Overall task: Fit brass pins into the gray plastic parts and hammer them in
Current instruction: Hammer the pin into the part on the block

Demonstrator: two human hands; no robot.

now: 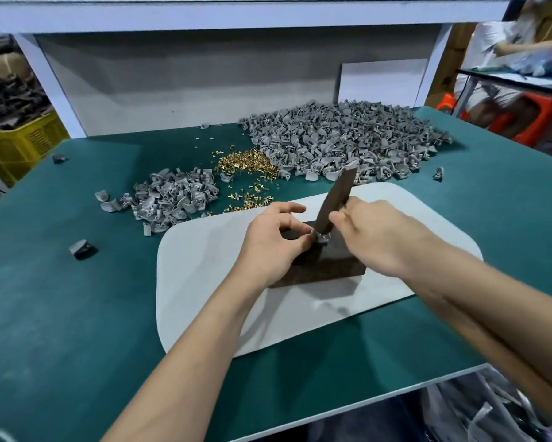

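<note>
At the middle of the white mat on the green bench sits a dark block, and on its top face lies one gray plastic part. Left-hand grip: narrow, thumb and fingertips pinching the part at its left side, holding it against the block. Right-hand grip: closed round a dark flat bar, which stands tilted, upper end leaning away from the person and lower end down at the part; whether the bar touches the part cannot be told. Whether a pin sits in the held part cannot be told either; that spot is too small and half hidden by fingers. Both forearms reach in from the near edge of the bench. Beyond the mat, centre: a loose heap of brass pins, with strays scattered toward the mat. Right of the pins, touching them: a large pile of gray parts. Left of the pins: a smaller pile of gray parts. Single gray parts lie apart on the bench, one at the left and one at the right. Off the bench at far left stands a yellow crate.
</note>
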